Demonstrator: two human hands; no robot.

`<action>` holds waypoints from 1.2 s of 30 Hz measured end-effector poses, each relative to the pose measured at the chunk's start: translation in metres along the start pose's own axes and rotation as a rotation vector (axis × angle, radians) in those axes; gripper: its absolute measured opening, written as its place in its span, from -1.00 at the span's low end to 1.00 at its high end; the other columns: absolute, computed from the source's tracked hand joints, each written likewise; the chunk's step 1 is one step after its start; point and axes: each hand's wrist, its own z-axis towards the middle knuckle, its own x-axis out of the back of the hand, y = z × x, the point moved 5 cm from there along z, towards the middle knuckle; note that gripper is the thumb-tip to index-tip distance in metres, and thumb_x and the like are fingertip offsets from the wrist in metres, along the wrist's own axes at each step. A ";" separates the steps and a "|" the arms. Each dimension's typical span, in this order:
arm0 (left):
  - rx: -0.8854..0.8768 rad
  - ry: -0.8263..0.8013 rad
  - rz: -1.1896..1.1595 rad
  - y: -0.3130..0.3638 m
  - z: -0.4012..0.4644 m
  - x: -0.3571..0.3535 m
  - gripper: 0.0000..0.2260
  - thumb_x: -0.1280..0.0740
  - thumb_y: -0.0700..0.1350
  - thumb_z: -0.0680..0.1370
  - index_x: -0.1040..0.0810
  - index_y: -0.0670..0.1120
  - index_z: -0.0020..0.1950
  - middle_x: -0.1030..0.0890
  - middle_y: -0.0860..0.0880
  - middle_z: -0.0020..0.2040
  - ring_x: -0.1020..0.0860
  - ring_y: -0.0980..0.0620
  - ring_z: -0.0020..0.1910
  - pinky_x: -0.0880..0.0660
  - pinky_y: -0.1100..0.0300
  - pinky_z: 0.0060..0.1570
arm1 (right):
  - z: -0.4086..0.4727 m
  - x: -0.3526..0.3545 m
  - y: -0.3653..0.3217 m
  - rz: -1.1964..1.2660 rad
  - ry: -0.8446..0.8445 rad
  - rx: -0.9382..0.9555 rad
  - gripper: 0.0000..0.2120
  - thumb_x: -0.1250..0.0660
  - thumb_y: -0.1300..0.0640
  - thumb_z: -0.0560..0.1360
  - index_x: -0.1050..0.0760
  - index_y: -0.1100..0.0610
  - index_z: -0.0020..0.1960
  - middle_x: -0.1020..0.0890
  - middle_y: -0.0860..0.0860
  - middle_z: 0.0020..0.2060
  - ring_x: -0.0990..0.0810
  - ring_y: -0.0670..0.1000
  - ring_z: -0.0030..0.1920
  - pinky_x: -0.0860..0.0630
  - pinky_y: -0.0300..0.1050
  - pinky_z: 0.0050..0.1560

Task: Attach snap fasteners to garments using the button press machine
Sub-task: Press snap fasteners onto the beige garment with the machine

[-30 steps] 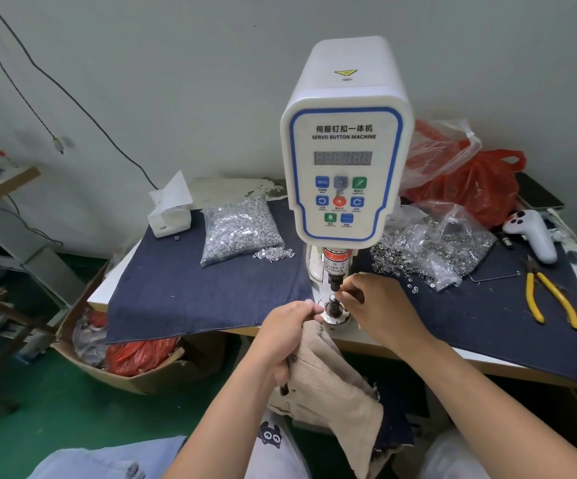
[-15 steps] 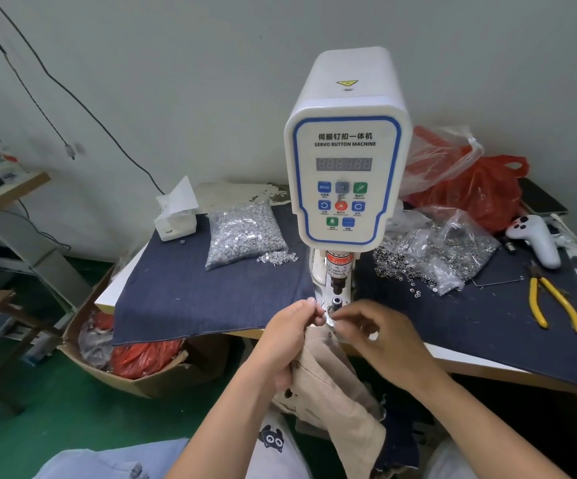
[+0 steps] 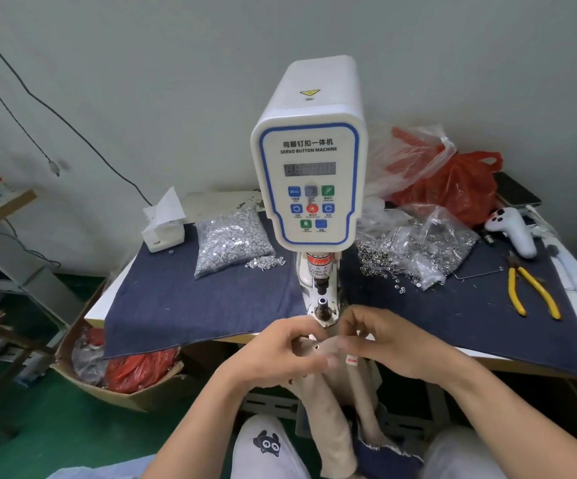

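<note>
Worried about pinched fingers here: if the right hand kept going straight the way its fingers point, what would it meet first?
The right hand points left across the beige garment, so it would probably meet the left hand first. The press die sits beyond that line, though depth is unclear.

Button press machine (image 3: pixel 309 174) stands upright at frame centre: white housing, blue-outlined front panel marked "SERVO BUTTON MACHINE", unlit digit display, three rows of blue/green/red keys, yellow warning triangle on top. Punch (image 3: pixel 320 288) up, clear gap to the lower die (image 3: pixel 323 307) on its round base, nothing between them. Beige garment (image 3: pixel 332 392) sits just below the die at lower centre, bunched at the top, rest hanging down toward the frame bottom. One metal snap (image 3: pixel 316 347) visible on its top edge; small red tag (image 3: pixel 351 359) to the right of it. Clear bag of silver snap parts (image 3: pixel 231 242) left of the machine, few spilled beside it; open bag of ring-shaped snap parts (image 3: pixel 414 252) right, some scattered on the dark blue cloth.
</note>
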 end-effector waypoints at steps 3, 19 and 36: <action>-0.055 0.077 -0.224 0.000 -0.005 0.007 -0.89 -0.55 -0.03 0.56 -0.66 -0.01 -0.06 -0.62 0.01 0.07 -0.54 0.06 -0.05 -0.49 0.16 -0.09 | 0.002 -0.007 0.000 -0.113 -0.130 0.004 -0.77 -0.33 -0.06 0.64 -0.52 -0.25 -0.18 -0.52 -0.18 -0.30 -0.45 -0.15 -0.21 -0.34 -0.21 -0.14; 0.171 0.371 -0.192 -0.041 0.015 0.008 -0.79 -0.29 -0.02 0.69 -0.61 0.12 -0.12 -0.62 0.15 -0.19 -0.56 0.18 -0.17 -0.52 0.27 -0.09 | 0.018 0.007 0.055 0.595 0.338 -0.222 -0.60 -0.40 -0.02 0.55 -0.39 0.00 -0.41 -0.36 -0.01 -0.46 -0.28 -0.08 -0.49 -0.13 -0.17 -0.44; 0.186 0.388 -0.388 -0.071 0.034 0.011 -0.76 -0.29 0.08 0.64 -0.62 -0.06 -0.06 -0.61 0.00 -0.19 -0.53 0.07 -0.16 -0.49 0.16 -0.08 | 0.037 0.007 0.070 0.516 0.353 -0.274 -0.65 -0.31 0.02 0.65 -0.41 0.18 -0.24 -0.42 0.03 -0.39 -0.38 -0.12 -0.45 -0.32 -0.33 -0.48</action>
